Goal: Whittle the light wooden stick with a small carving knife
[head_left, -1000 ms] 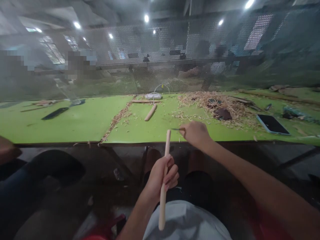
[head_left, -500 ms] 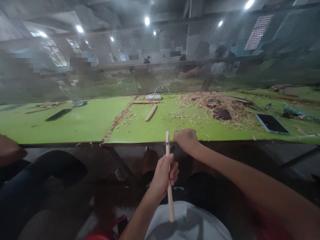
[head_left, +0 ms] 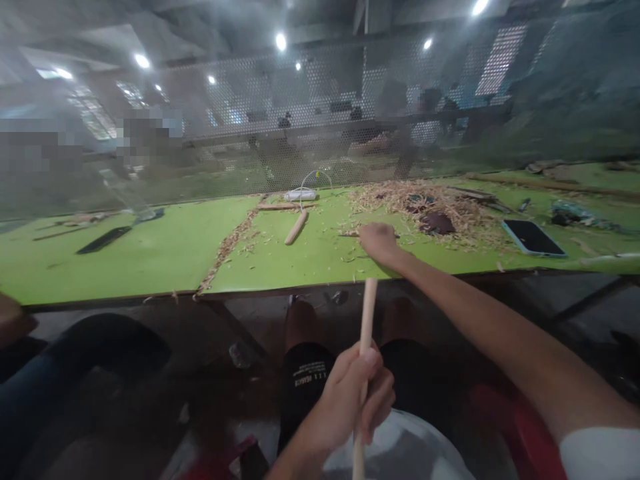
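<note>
My left hand (head_left: 357,393) is closed round a pale wooden stick (head_left: 369,310), which stands tilted above my lap with its upper end just short of the table edge. Over the green table, my right hand (head_left: 379,243) is closed on a knife (head_left: 349,235). Its thin dark blade sticks out to the left of the fist; the grip is mostly hidden by my fingers. Beyond the right hand lies a heap of wood shavings (head_left: 465,223). Left of it rests a wooden handle (head_left: 297,228).
A phone (head_left: 534,238) lies on the green table (head_left: 150,267) at the right, and a dark flat object (head_left: 104,240) at the left. A white cylinder (head_left: 300,195) sits near the mesh screen (head_left: 225,160). Another person's arm (head_left: 15,320) shows at the left edge.
My right hand has moved forward over the table, taking the knife away from the stick. My left hand has drawn the stick back and to the right.
</note>
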### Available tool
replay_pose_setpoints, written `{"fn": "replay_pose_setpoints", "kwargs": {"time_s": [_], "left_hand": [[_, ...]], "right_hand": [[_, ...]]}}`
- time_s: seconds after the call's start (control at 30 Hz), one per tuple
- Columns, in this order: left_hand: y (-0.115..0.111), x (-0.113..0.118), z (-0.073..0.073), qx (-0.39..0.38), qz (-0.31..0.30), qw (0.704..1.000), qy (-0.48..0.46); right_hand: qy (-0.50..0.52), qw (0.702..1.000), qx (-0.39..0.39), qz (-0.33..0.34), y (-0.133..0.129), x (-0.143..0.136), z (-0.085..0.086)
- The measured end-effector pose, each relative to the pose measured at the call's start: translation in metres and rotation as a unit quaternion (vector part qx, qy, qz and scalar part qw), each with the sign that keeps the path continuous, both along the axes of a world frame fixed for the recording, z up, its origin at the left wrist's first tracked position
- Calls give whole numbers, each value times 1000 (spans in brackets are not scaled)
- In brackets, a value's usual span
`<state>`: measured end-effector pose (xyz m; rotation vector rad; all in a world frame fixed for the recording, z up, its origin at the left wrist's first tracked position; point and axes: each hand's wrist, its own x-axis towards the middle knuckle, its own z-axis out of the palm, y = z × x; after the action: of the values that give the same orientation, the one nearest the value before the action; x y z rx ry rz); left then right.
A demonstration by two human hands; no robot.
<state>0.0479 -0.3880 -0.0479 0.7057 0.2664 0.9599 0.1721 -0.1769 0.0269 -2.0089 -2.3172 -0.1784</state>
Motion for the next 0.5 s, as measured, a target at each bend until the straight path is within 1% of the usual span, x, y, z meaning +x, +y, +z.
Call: {"fn": "replay_pose_setpoints", "kwargs": {"time_s": [0.03,0.1,0.13,0.2,0.3,0.37,0.43,0.5], "left_hand": [[0,0,-3,3,4,999,-40],[7,-4,-6,-35,18,997,-67],[12,-7,-8,-45,26,996,-75],[23,-13,-8,-52,20,994,-97],[29,-15,-8,-55,9,991,-120],[28,-13,-8,-59,8,991,-121],[26,-9,-8,-65,4,992,-111],[25,-8,-7,-73,3,993,-96]], "right_hand": [[1,1000,-3,-10,-1,5,4],[7,1000,-1,-10,-14,11,10],[11,1000,2,-2,-24,11,12],[12,999,11,37,-49,9,12],[2,997,-19,77,-86,-1,7],[-9,994,-42,98,-104,-7,0],[-23,992,-47,119,-113,-13,-6],[-33,990,-32,131,-116,-17,-11]]}}
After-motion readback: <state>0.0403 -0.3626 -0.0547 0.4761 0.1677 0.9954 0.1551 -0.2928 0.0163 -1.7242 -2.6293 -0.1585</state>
